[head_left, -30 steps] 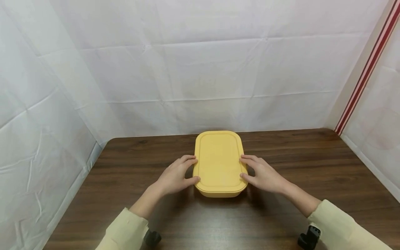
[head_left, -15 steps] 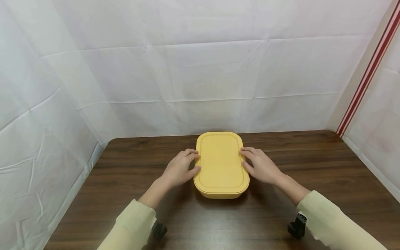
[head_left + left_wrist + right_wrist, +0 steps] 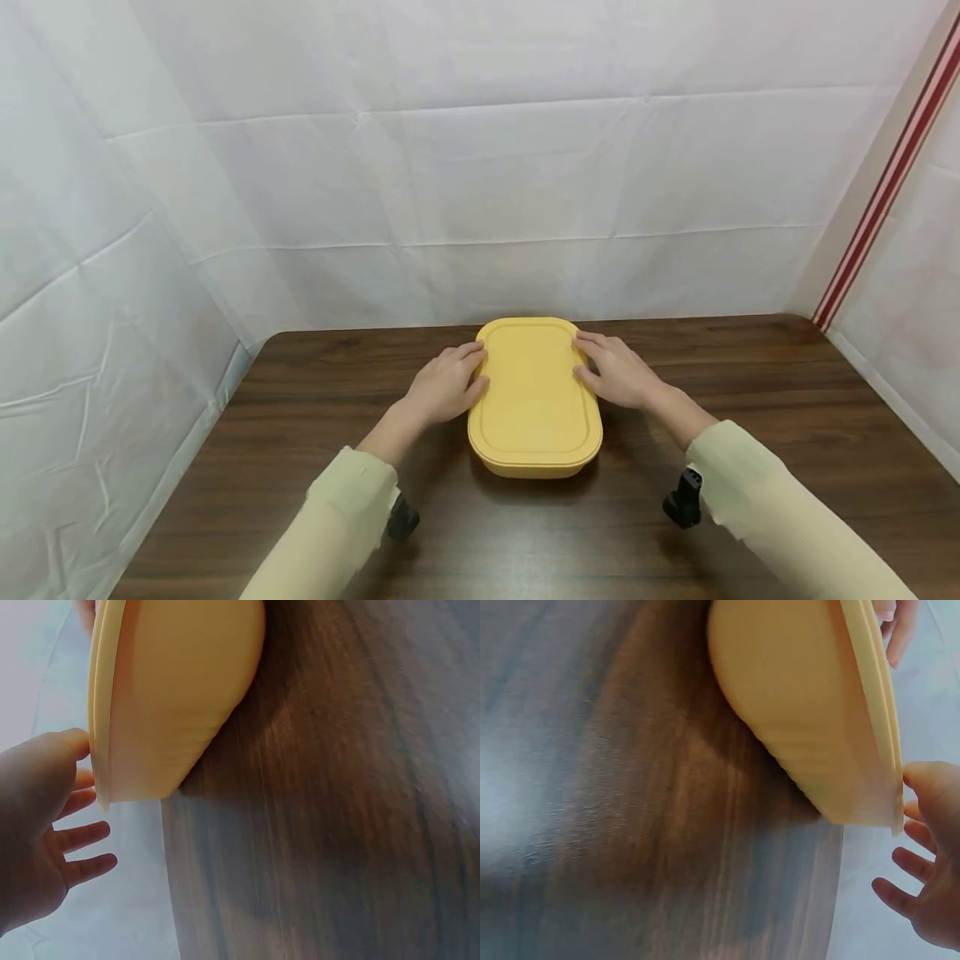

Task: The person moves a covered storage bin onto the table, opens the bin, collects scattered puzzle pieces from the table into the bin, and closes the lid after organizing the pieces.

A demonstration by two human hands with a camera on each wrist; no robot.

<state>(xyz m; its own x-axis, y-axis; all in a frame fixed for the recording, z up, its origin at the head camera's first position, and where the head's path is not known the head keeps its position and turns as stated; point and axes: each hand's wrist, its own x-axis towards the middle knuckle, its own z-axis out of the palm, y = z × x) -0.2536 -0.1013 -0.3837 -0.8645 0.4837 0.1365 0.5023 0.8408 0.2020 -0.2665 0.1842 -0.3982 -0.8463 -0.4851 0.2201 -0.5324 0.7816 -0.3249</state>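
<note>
A yellow rectangular food container (image 3: pixel 530 470) with rounded corners stands on the table, its matching lid (image 3: pixel 534 400) sitting on top. On the left long side of the lid, my left hand (image 3: pixel 446 385) touches the rim near the far end with thumb and fingertips. My right hand (image 3: pixel 617 375) does the same on the opposite side. In the left wrist view the left thumb (image 3: pixel 73 742) lies against the lid's rim while the other fingers stretch out loosely. The right wrist view shows the right thumb (image 3: pixel 919 774) at the rim, with the fingers spread beyond it.
The dark wood-grain table (image 3: pixel 337 392) runs back to a white sheet (image 3: pixel 480 183) hung behind the container. A red-striped strip (image 3: pixel 870 208) marks the right corner. Small black devices, such as the right one (image 3: pixel 684 500), hang under both sleeves.
Both hands have slid along the lid's long sides toward its far end. The container has stayed in place with the lid on.
</note>
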